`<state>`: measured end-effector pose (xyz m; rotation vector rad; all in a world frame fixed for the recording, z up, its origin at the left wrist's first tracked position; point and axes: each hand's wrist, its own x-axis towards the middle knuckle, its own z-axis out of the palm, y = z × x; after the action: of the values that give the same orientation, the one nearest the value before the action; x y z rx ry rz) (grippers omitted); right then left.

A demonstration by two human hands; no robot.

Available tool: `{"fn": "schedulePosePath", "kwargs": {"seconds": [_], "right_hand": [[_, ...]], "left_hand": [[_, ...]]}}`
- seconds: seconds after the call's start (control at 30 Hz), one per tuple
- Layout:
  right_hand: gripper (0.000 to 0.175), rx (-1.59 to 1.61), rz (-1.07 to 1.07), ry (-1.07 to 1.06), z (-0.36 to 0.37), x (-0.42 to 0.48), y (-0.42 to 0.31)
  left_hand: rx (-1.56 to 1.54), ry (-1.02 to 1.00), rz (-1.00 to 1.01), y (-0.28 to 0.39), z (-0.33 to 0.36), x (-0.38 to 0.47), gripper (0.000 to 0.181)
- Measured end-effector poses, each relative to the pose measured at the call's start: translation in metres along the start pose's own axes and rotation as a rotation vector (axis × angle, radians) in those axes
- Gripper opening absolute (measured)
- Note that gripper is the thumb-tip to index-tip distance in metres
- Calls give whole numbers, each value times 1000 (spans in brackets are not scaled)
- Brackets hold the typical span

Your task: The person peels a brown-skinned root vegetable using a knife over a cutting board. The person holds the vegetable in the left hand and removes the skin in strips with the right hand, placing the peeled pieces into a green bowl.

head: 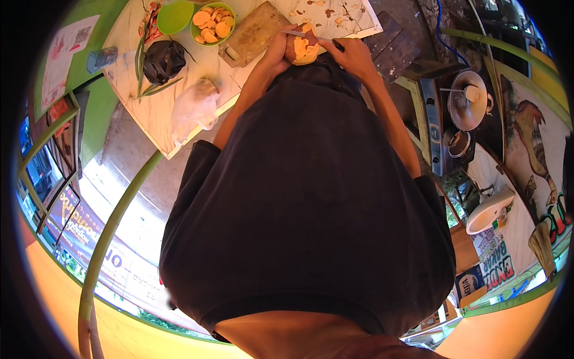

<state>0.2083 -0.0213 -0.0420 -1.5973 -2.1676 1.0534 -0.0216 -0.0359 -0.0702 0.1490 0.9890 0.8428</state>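
My left hand (279,51) grips a partly peeled sweet potato (306,51), its orange flesh bare in front and reddish skin left at the sides. In my right hand (352,54) is the dark handle of a kitchen knife (296,33). The blade lies across the upper part of the sweet potato, pointing left. Both hands are close together at the table's near edge, above my lap. Left of them a worn wooden cutting board (255,33) rests on the table. A green bowl (193,39) beyond it holds orange slices.
On the marble-patterned table (134,105) are another green bowl (176,15), a black plastic bag (163,63), long green leaves (140,58), a clear plastic bag (195,107) and scattered peelings (329,12). To the right stands a stove (430,125) with a wok (467,101).
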Motion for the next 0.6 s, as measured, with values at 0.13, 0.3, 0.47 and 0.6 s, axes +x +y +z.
{"fn": "schedulePosePath", "kwargs": {"seconds": [0.13,0.3,0.47,0.6], "right_hand": [[63,-7,43,25,2,3,5],[66,-78,162,52,3,-2,69],[70,-12,138,0,15,2,76],[71,149,203,-43,25,13,49]], "left_hand": [[-12,-14,-33,1,-2,3,43],[-47,65,-95,7,-7,-15,46],[-149,130,-69,-1,-22,-13,46],[-221,148,-15,1,-24,-11,46]]}}
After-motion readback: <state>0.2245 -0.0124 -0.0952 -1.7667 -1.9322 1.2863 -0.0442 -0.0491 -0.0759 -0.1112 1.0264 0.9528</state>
